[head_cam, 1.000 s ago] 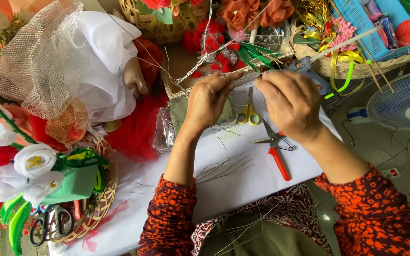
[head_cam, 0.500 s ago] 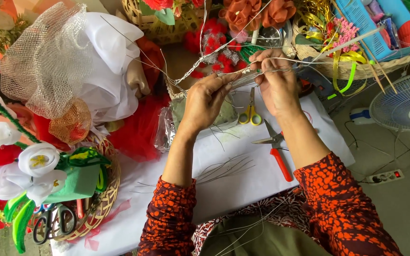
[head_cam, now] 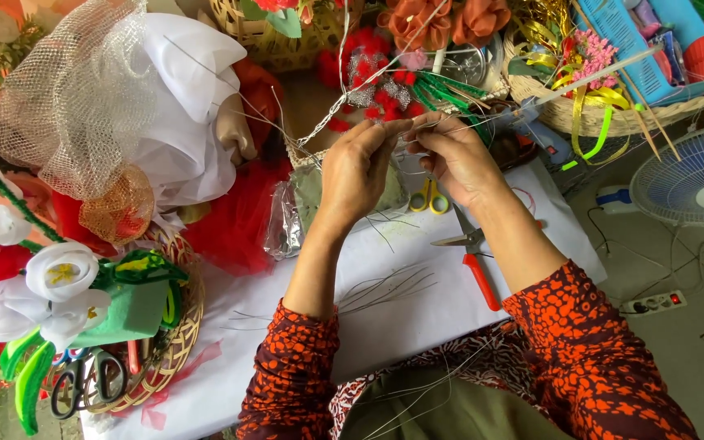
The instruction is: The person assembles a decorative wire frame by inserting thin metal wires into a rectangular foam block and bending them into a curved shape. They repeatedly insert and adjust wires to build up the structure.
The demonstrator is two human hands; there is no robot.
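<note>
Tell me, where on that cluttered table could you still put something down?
The white table has one bare patch on its near left, between the wicker basket and the left forearm. A narrower strip lies between the forearms, though loose wires lie there. The far edge is crowded: yellow scissors, red-handled pliers, red fabric.

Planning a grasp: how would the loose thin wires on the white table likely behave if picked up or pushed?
The loose wires look hair-thin and slightly bowed, so probably springy and very light. They lie flat on the white table, so likely hard to pinch singly. Pushed, the fanned bunch would probably slide and scatter rather than roll.
</note>
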